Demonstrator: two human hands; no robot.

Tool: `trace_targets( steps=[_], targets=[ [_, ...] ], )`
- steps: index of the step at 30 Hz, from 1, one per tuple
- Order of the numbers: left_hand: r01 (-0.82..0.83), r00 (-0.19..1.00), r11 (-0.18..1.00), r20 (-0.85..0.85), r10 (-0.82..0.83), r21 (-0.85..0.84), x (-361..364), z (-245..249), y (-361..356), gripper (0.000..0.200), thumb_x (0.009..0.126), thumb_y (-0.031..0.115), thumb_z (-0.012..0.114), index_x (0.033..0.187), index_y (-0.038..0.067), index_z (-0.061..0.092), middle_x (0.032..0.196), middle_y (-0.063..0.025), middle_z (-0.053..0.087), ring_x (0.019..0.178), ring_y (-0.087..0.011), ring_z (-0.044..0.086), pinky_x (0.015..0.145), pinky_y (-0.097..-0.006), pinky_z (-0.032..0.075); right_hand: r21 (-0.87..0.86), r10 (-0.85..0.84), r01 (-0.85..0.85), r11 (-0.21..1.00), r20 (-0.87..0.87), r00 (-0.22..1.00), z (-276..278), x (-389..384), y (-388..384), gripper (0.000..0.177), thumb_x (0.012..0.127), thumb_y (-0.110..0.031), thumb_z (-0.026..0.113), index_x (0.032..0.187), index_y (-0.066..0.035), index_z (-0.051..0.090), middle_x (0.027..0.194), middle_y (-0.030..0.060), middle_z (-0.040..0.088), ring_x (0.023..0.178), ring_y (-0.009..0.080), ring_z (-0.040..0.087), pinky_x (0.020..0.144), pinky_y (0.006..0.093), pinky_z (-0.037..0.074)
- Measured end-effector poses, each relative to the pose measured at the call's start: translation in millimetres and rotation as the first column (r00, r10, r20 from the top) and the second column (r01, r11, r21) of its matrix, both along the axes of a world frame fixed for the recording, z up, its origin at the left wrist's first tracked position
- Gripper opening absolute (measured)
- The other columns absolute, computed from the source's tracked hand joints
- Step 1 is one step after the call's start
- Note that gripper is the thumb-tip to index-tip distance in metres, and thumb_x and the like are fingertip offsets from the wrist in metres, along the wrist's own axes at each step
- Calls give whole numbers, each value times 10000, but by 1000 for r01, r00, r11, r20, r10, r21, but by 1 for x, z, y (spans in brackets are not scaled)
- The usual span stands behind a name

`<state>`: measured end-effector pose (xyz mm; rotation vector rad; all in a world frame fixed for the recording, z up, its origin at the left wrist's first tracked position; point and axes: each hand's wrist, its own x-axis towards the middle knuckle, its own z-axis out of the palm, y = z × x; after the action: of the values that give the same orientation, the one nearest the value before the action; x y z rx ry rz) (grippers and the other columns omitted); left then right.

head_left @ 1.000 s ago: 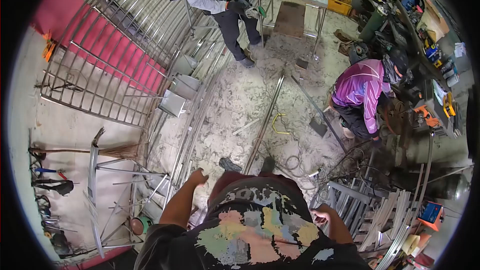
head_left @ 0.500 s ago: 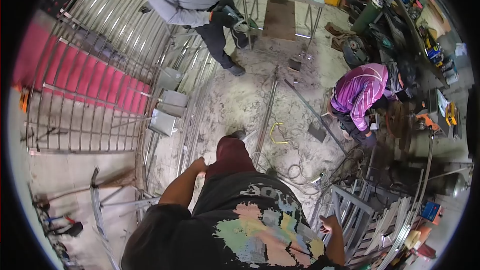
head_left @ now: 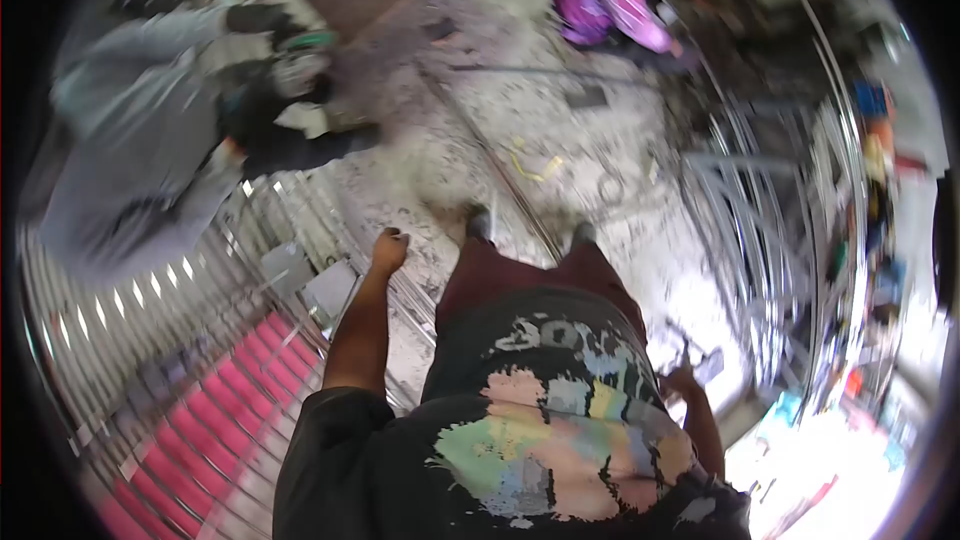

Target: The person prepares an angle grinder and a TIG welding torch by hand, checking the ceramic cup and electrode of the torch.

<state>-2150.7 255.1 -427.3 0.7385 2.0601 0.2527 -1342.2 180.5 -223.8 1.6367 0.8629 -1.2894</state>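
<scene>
Head view: pale floor spreads before me, a barred metal frame lower left. A long metal bar ends between my feet. A grey metal piece sits near my left grip, fingers curled in. My right grip, too blurred to tell, is beside a dark object.

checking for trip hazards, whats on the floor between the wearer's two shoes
In the head view, a long metal bar, perhaps more than one, runs between the left shoe and the right shoe, with stained floor either side.
</scene>
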Motion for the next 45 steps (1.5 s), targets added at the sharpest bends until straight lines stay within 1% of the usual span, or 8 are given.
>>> trace_targets(
  steps=[8, 11, 15, 31, 38, 39, 40, 45],
  targets=[
    [531, 846, 793, 224, -483, -299, -28, -69, -50, 353, 967, 279, 571, 864, -29, 709, 754, -203, 730, 634, -290, 739, 617, -457, 588, 396, 153, -83, 915, -151, 977, 88, -159, 7, 676, 1068, -530, 523, 736, 7, 764, 630, 161, 721, 530, 291, 701, 672, 422, 606],
    [848, 525, 481, 219, -823, -225, -28, -98, -35, 486, 922, 428, 619, 946, -34, 770, 1068, -295, 758, 1047, -458, 725, 932, -517, 576, 448, 129, -46, 893, -156, 979, 79, -162, -30, 706, 1074, -544, 511, 641, -37, 741, 580, 139, 693, 536, 276, 698, 686, 421, 596],
    [597, 800, 797, 131, -585, -93, 3, -62, 16, 510, 924, 376, 697, 1153, -79, 724, 1145, -296, 749, 1118, -463, 712, 980, -495, 570, 271, -141, 137, 953, -3, 990, 81, -176, -61, 727, 1046, -608, 554, 664, -19, 743, 607, 133, 711, 603, 266, 737, 742, 434, 601],
    [616, 786, 788, 62, -615, 3, -4, -98, 53, 395, 978, 287, 671, 1179, -50, 712, 839, -159, 751, 653, -275, 758, 634, -400, 601, 189, -532, 509, 840, 106, 840, 77, -186, -106, 680, 1017, -567, 657, 894, 94, 753, 806, 195, 786, 660, 277, 778, 626, 420, 663],
    [819, 572, 571, 5, -820, 60, -24, -86, 50, 341, 933, 258, 651, 935, -79, 699, 863, -266, 730, 787, -339, 771, 730, -458, 627, 209, -467, 455, 866, 10, 884, 53, -185, -126, 642, 1004, -534, 692, 873, 93, 749, 759, 184, 773, 626, 275, 767, 585, 419, 639],
    [945, 278, 168, -423, -862, 279, -39, -112, 39, 394, 914, 299, 679, 1011, -81, 723, 972, -290, 754, 923, -382, 766, 848, -490, 611, 220, -428, 417, 882, 0, 904, 43, -182, -133, 627, 994, -524, 710, 860, 87, 750, 737, 180, 768, 611, 274, 761, 568, 417, 627],
    [631, 775, 773, -26, -631, 59, -14, -63, 49, 452, 890, 322, 712, 1106, -74, 737, 1070, -323, 748, 1030, -438, 739, 940, -525, 578, 248, -392, 375, 893, 21, 920, 29, -175, -145, 604, 980, -512, 736, 839, 75, 753, 704, 170, 759, 586, 272, 751, 543, 413, 609],
    [592, 804, 806, -59, -591, -3, 3, -42, 50, 580, 897, 404, 694, 1212, -82, 726, 1240, -324, 716, 1197, -464, 685, 1050, -502, 542, 210, -193, 169, 963, 98, 976, -6, -158, -154, 536, 1000, -481, 715, 864, 34, 771, 792, 173, 790, 699, 304, 780, 687, 450, 630]
  ],
)
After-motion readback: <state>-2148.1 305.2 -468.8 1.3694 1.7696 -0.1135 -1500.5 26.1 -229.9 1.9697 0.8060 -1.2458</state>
